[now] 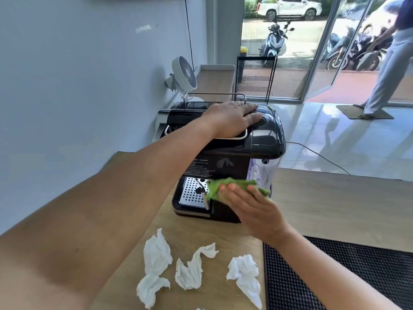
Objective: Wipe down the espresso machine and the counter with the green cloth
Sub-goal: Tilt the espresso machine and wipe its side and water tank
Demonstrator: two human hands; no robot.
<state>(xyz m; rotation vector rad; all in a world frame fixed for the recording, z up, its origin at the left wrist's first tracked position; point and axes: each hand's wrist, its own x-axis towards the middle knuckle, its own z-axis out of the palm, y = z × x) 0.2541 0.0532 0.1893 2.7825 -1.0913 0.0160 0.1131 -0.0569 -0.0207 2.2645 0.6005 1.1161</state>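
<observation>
**Right hand scrubbing the machine's side**

Right hand [250,206] presses the green cloth [234,186] flat-fingered against the espresso machine [257,139]; left hand [232,118] lies open on top, steadying it. Machine step underway, counter [335,198] probably next, once those crumpled tissues [190,269] get cleared

The right hand [250,206] hides part of the green cloth [234,186].

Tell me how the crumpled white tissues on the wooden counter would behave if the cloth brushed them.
The three crumpled white tissues look thin and floppy, so probably very light. They would likely skid along the smooth wooden counter rather than roll.
</observation>
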